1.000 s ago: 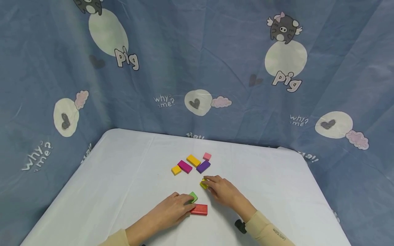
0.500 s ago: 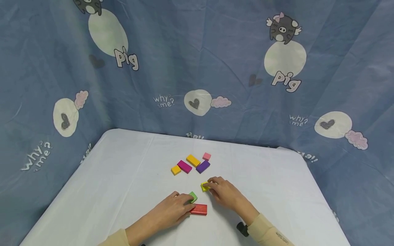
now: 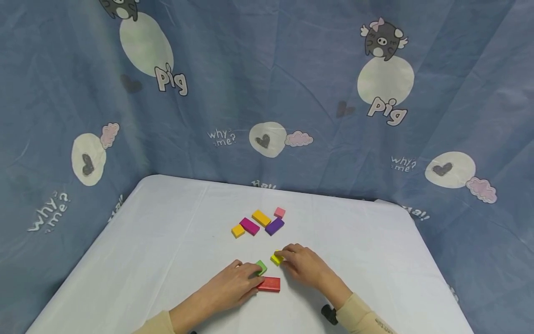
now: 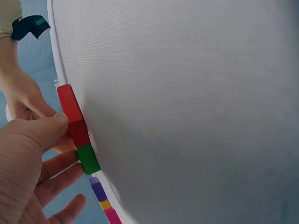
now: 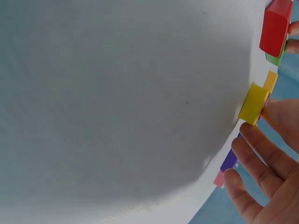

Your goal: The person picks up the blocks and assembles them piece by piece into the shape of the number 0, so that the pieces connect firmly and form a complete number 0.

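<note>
My left hand (image 3: pixel 237 284) holds a red rectangular block (image 3: pixel 269 284) and a smaller green block (image 3: pixel 261 266) between thumb and fingers. In the left wrist view the thumb lies against the red block (image 4: pixel 72 109), and a fingertip meets the green block (image 4: pixel 88 158) set against its end. To the right, my right hand (image 3: pixel 308 265) pinches a small yellow block (image 3: pixel 276 258) on the white tabletop. The right wrist view shows the yellow block (image 5: pixel 254 103) between thumb and index finger, with the other fingers spread away from it.
Beyond the hands lie several more blocks: an orange-yellow long one (image 3: pixel 261 218), an orange-yellow short one (image 3: pixel 238 231), a magenta one (image 3: pixel 250 226), a purple one (image 3: pixel 274 226) and a pink one (image 3: pixel 280 212). A blue patterned curtain (image 3: pixel 317 148) hangs behind the white table (image 3: pixel 183 208).
My right hand has drawn the yellow block nearer to me, toward the green block, turning it slightly. My left hand has stayed in place with the red and green blocks.
</note>
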`<state>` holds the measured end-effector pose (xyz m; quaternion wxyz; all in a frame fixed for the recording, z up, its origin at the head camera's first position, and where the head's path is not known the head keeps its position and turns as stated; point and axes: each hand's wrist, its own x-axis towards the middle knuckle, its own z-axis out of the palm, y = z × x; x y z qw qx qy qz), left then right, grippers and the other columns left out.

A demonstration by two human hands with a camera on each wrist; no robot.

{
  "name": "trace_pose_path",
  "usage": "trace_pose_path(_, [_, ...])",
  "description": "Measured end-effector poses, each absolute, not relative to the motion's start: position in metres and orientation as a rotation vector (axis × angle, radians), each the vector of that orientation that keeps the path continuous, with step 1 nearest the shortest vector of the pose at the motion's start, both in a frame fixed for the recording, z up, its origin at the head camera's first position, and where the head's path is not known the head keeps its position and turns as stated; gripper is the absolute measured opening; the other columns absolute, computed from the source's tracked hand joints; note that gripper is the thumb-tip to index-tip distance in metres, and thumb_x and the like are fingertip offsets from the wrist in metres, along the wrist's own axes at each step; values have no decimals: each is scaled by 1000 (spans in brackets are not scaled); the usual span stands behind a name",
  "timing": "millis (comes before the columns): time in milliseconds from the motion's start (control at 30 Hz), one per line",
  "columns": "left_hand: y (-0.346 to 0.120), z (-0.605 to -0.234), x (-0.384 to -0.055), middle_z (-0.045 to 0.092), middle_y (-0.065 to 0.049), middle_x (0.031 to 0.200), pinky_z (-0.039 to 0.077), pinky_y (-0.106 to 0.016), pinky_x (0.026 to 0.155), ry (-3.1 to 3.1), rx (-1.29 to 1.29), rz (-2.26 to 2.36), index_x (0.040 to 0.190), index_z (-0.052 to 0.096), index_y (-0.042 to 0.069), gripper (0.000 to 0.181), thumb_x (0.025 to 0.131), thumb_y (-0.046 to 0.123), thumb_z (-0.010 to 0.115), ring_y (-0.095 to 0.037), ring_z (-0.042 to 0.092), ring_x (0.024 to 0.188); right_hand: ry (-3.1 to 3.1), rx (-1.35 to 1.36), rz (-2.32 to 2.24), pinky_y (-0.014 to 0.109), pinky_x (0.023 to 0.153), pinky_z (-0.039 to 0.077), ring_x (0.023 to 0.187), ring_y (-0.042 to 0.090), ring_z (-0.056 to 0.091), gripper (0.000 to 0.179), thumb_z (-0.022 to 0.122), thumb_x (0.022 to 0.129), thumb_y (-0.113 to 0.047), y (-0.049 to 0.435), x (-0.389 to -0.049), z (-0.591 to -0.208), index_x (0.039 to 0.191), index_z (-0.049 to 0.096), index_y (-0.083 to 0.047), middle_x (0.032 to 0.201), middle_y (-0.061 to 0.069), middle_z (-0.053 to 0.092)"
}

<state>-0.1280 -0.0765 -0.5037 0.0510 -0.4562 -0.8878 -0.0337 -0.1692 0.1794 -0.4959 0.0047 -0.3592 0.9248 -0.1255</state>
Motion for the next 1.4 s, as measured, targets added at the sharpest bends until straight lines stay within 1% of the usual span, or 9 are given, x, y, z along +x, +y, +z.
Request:
trace_pose_path(100, [-77,-504,-128,60,1,123,47,-33,87,-2689,-1390,-89,123,69,22,33,93,37,67,-12,57,111,2903,-1103,-392,37,91,51,103,18,62,33,65,94,-17,180,-167,-496,127,66,-15,115,3,64])
trace_pose_path(233, [-77,-505,-127,60,1,123,47,-33,86,-2675,-1395,-79,122,69,22,33,93,37,67,-12,57,110,2893,-1108,-403,39,95,49,111,19,60,32,65,94,-17,180,-166,-497,126,66,-15,124,4,62])
trace_pose_path(333, [-77,-505,-127,60,1,123,47,-33,87,-2674,-1394,-84,122,69,22,33,93,37,67,-12,58,110,2883,-1135,-402,39,96,49,114,19,59,32,65,94,-16,180,-164,-497,126,66,-13,127,4,61])
trace_pose_path(667, [-76,-503,-128,61,0,122,48,-33,85,-2660,-1397,-96,123,69,21,33,93,36,67,-13,58,110,2890,-1154,-387,37,93,50,110,18,60,29,67,93,-17,181,-159,-496,121,70,-14,122,4,64])
trace_pose_path(867, [-78,-503,-130,60,0,125,48,-34,87,-2687,-1405,-100,125,68,21,35,94,37,66,-13,57,112,2902,-1158,-375,38,93,50,111,18,60,29,66,94,-21,183,-153,-497,122,70,-15,123,3,64])
trace_pose_path(1033, [-78,-501,-130,60,0,126,48,-35,88,-2709,-1401,-100,126,68,21,35,95,38,64,-14,57,114,2901,-1164,-377,38,94,50,112,18,59,29,65,95,-21,184,-150,-496,122,69,-16,124,3,63])
trace_pose_path(1400, [-78,-502,-128,60,-1,125,48,-35,88,-2687,-1407,-91,124,68,20,35,94,38,66,-14,57,113,2876,-1131,-402,39,93,51,111,17,59,29,65,94,-24,187,-145,-496,123,69,-19,123,2,63])
